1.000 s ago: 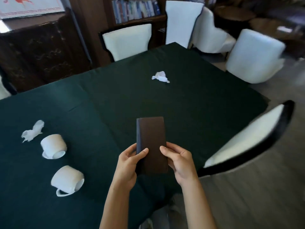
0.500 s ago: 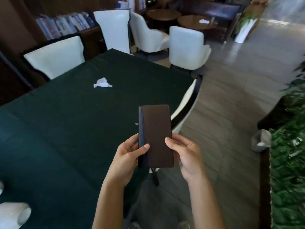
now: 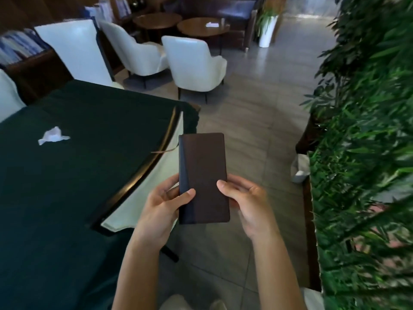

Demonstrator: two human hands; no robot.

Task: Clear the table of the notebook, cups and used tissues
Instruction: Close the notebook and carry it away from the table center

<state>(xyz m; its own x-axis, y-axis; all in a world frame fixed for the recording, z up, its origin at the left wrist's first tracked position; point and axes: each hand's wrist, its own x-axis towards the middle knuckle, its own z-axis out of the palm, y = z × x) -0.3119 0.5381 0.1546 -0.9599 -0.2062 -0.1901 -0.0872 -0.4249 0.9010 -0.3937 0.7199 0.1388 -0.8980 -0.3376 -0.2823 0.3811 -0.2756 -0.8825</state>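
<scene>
This looks like a café or reading lounge. A large table draped in dark green cloth stands on a grey tiled floor. White upholstered armchairs sit beyond its far corner, with round wooden tables and a dark sofa behind them. Left of those chairs, bookshelves line the wall. Well to the table's right runs a hedge of green foliage.

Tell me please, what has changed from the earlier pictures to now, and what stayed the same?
The view has swung right, away from the table: the notebook, once over the green cloth, is now over the floor. The two cups have left the view; one tissue is still visible. Unchanged: left hand and right hand still hold the closed notebook.
</scene>
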